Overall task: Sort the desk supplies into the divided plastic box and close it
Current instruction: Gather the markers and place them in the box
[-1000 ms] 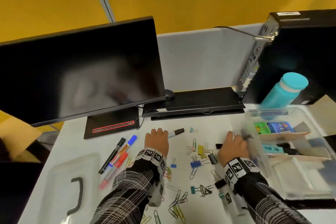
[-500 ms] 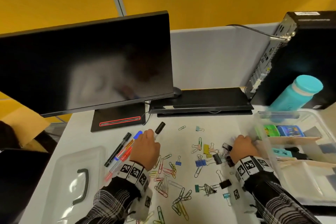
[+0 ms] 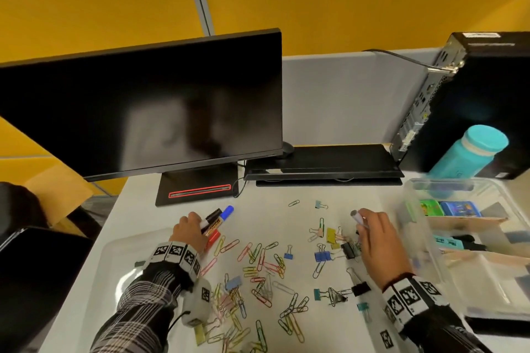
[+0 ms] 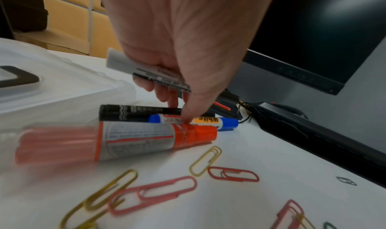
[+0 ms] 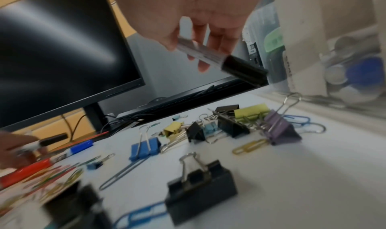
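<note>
My left hand (image 3: 192, 226) (image 4: 177, 98) grips a grey marker (image 4: 146, 71) and lays a fingertip on the blue-capped marker (image 4: 194, 120) (image 3: 226, 212). That one lies between a black marker (image 4: 135, 112) and a red marker (image 4: 125, 140) (image 3: 212, 238). My right hand (image 3: 368, 231) (image 5: 200, 50) holds a black-capped marker (image 5: 234, 63) (image 3: 355, 215) above the binder clips (image 5: 231, 126) (image 3: 348, 249). The divided clear box (image 3: 413, 241) (image 5: 313, 34) stands open just right of that hand, with some supplies in it.
The clear lid (image 3: 114, 264) (image 4: 52, 87) with a dark handle lies at front left. Several coloured paper clips (image 3: 258, 261) litter the desk middle. A monitor (image 3: 143, 112), keyboard (image 3: 324, 165), computer tower (image 3: 487, 94) and teal bottle (image 3: 470, 152) line the back.
My left hand picked up a marker at mid-desk and carried it left to the other markers. My right hand left the box wall and now holds a marker above the clips.
</note>
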`<move>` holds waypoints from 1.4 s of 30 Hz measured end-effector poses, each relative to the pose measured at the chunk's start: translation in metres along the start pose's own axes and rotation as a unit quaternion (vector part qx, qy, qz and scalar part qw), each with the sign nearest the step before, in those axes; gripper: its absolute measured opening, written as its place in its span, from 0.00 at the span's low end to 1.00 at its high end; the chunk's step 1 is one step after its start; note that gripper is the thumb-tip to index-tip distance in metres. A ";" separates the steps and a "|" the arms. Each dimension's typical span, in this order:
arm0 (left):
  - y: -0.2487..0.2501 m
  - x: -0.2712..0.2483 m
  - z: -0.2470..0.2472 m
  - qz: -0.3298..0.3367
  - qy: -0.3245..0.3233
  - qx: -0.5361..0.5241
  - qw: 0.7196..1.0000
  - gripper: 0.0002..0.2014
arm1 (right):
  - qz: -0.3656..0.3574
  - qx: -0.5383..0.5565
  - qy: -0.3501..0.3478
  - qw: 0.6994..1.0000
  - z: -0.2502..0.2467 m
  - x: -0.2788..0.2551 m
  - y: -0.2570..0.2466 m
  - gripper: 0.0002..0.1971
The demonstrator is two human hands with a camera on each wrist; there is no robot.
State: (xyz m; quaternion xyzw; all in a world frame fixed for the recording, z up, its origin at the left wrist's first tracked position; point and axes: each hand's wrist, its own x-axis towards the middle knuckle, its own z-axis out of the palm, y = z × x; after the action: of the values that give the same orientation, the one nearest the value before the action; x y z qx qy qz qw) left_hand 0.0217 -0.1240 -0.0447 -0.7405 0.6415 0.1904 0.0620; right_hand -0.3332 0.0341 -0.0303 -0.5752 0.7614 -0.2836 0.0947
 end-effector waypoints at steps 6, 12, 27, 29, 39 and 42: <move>-0.004 0.007 0.003 0.019 -0.043 0.075 0.996 0.24 | -0.132 -0.052 -0.077 0.987 0.007 0.001 -0.033 0.17; -0.004 0.010 0.006 0.046 -0.077 0.089 0.992 0.24 | -0.226 -0.107 -0.167 0.954 0.040 0.024 -0.095 0.11; -0.061 -0.015 -0.038 0.118 -0.017 -0.228 0.966 0.10 | -0.356 -0.160 -0.350 0.851 0.166 0.016 -0.222 0.17; -0.065 -0.022 -0.042 0.126 -0.014 -0.273 0.953 0.06 | -0.346 -0.173 -0.356 0.851 0.171 0.015 -0.224 0.17; -0.041 -0.054 -0.034 0.152 -0.063 -0.389 0.906 0.02 | -0.200 -0.178 -0.288 0.920 0.089 0.026 -0.184 0.14; -0.018 -0.061 -0.030 0.175 -0.076 -0.396 0.898 0.01 | -0.151 -0.199 -0.253 0.935 0.037 0.037 -0.148 0.13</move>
State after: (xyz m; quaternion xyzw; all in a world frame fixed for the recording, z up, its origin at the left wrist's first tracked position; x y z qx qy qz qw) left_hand 0.0387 -0.0741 0.0019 -0.5630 0.6258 0.4919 -0.2225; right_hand -0.2057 -0.0386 0.0263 -0.7434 0.6570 0.0179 0.1236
